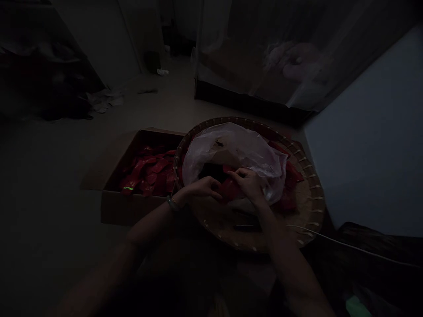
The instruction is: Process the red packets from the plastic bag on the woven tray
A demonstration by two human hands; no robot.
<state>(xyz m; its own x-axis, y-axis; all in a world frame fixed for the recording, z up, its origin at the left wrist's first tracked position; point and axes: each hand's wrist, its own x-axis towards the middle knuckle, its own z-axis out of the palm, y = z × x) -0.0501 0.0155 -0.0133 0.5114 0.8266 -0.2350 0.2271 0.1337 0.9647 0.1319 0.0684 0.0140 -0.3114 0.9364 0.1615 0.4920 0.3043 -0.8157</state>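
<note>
1. Your right hand pinches the upper edge of a red packet between thumb and fingers.
2. Your left hand is at the packet's left side, fingers curled and close together; in this dim light you cannot tell whether they grip it or only touch it.
3. That packet is over the near part of a crumpled, translucent plastic bag, beside the dark area at the bag's opening.
4. The bag sits in a round woven tray, with more red packets by its right side.
5. A slim dark object lies near the tray's front, below the bag.
6. To your left, just beside the tray, an open cardboard box holds a pile of red packets.
7. You wear a band on your left wrist.
8. A white cable runs off to the right.
</note>
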